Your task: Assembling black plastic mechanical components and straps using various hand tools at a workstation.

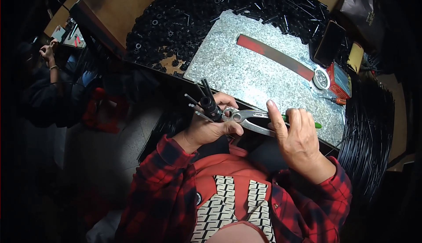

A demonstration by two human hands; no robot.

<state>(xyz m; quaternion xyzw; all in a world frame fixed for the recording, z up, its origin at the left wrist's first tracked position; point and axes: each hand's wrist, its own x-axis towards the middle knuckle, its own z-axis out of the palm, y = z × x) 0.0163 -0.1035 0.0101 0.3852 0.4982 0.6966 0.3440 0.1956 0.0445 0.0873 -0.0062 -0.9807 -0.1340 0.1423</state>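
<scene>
My left hand [206, 131] is closed round a black cylindrical part [211, 106], from which several thin dark rods stick out toward the upper left. Several pale rod ends [195, 108] show beside that part. A pair of silver pincers [251, 116] with green on the handles lies level between my hands, its jaws against the near end of the black part. My right hand [301, 139] grips the handles, index finger raised along them. Exactly what sits between the jaws is hidden by my left fingers.
A heap of small black parts [189, 23] covers the table's far side. On the bright speckled board [211, 62] lie a red-brown strip [277, 57], a round white container [321, 78] and an orange-handled screwdriver [338, 101]. Long black rods [365, 137] hang at right. Another person's hand [49, 53] shows far left.
</scene>
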